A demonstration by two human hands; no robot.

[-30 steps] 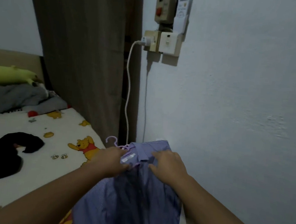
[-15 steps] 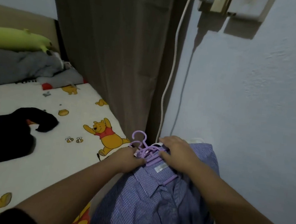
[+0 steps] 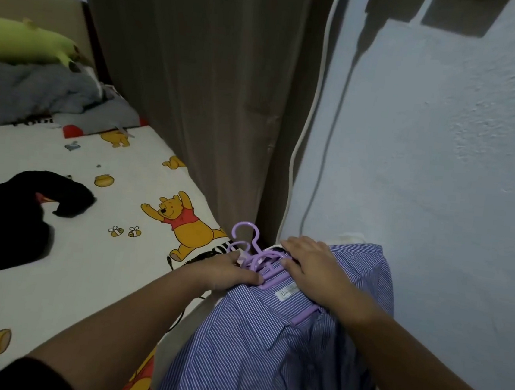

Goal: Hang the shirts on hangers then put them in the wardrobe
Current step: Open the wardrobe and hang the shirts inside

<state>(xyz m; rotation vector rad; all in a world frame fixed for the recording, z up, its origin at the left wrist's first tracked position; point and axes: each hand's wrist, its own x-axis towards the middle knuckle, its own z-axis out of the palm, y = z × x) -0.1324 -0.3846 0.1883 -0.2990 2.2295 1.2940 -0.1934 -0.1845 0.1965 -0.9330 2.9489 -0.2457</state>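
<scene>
- The left hand [image 3: 226,273] gripped the collar edge of the blue striped shirt [image 3: 269,353], fingers curled over the fabric, thumb pointing toward the right hand.
- The right hand [image 3: 315,269] lay on top of the shirt's shoulder area, fingers bent over the purple hangers [image 3: 259,258]; it appeared to grasp them, though the fingertips were partly hidden.
- The purple hangers sat between the two hands, bunched together, with two hooks rising just beyond the left hand's knuckles. One hanger arm ran under the right hand into the shirt's neck opening.
- The shirt hung down from both hands toward the person, collar uppermost, a small white label [image 3: 286,293] visible just beside the right wrist.
- Left of the left hand lay the bed sheet [image 3: 94,242] printed with yellow bears; a black garment [image 3: 5,217] rested on it well apart from the hands.
- Beyond the hands stood a brown wooden panel [image 3: 198,79]; a white cable [image 3: 302,136] ran down the wall [image 3: 440,181] to a spot just past the right hand.
- Far beyond the left hand sat a grey blanket [image 3: 39,95] with a green plush toy [image 3: 25,43] on top.
</scene>
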